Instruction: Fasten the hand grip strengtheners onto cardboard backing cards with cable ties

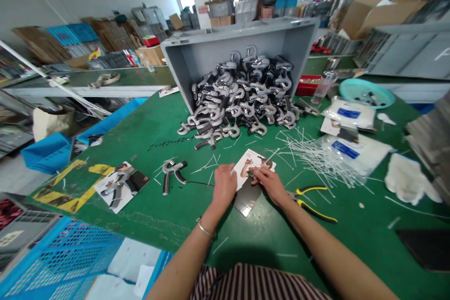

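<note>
My left hand rests fingers curled on the left edge of a printed packaging card that lies on the green table. My right hand pinches the card's right side, fingers closed on it. A loose grey and black hand gripper lies to the left of my left hand. Yellow-handled pliers lie just right of my right hand. A finished card with a hand gripper on it sits further left.
A tipped grey bin spills a heap of hand grippers at the back. White cable ties and plastic bags lie at the right. Blue crates stand at the lower left. A person stands behind the bin.
</note>
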